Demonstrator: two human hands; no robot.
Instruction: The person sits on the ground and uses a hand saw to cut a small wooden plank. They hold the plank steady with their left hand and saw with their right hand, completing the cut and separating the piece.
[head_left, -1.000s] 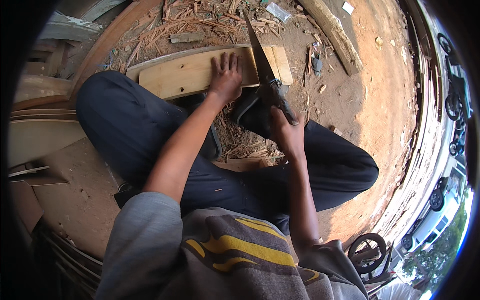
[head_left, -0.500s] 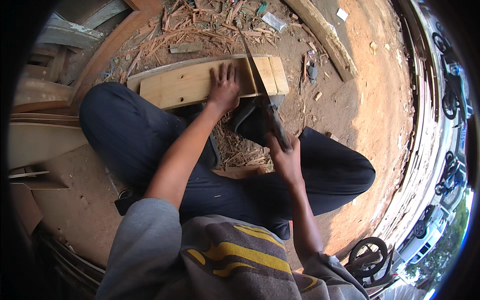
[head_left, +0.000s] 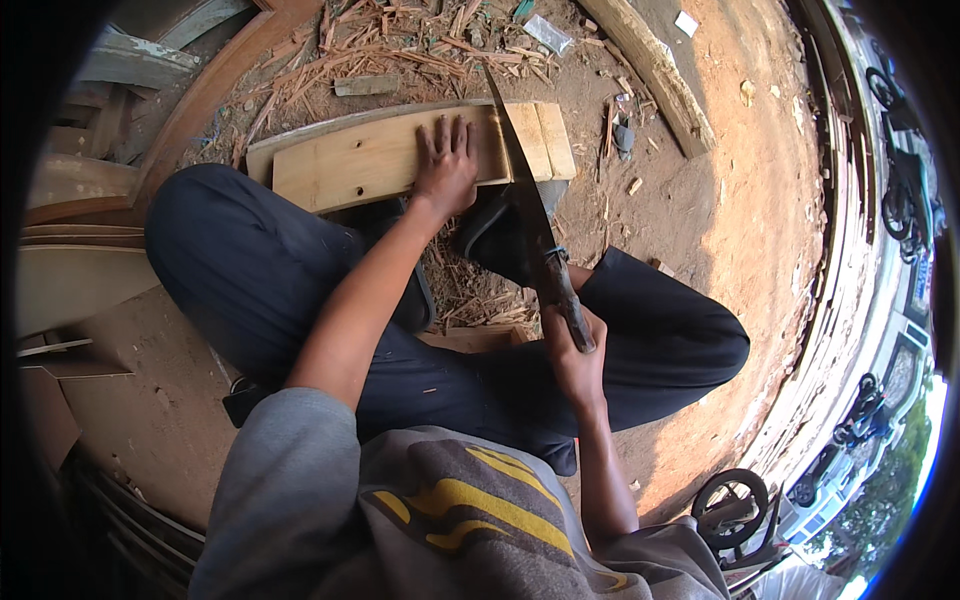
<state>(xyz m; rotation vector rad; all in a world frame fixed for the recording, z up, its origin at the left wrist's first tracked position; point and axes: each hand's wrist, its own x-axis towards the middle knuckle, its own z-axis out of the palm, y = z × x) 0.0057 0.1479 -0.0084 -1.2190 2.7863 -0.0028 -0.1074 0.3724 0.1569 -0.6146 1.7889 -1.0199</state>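
A pale wooden board (head_left: 320,168) with two dark holes lies across a low support in front of my knees. My left hand (head_left: 447,170) presses flat on its top with the fingers spread. In my right hand (head_left: 577,350) is the handle of a handsaw (head_left: 527,190). The long dark blade crosses the board near its right end, along the line of a cut, its tip pointing away from me. To the right of the blade, another line crosses the board's end piece (head_left: 556,140). A dark shoe (head_left: 490,235) of mine rests against the near side of the board.
Wood splinters (head_left: 400,50) litter the ground beyond the board. A thick timber beam (head_left: 655,75) lies at the far right, and wooden frames (head_left: 190,110) lean at the left. Along the right edge run stacked planks (head_left: 835,200), with motorcycles beyond. A small wheel (head_left: 730,510) stands at the lower right.
My right hand has drawn the saw back toward me, so more of the blade is on the near side of the board. My left hand stays on the board.
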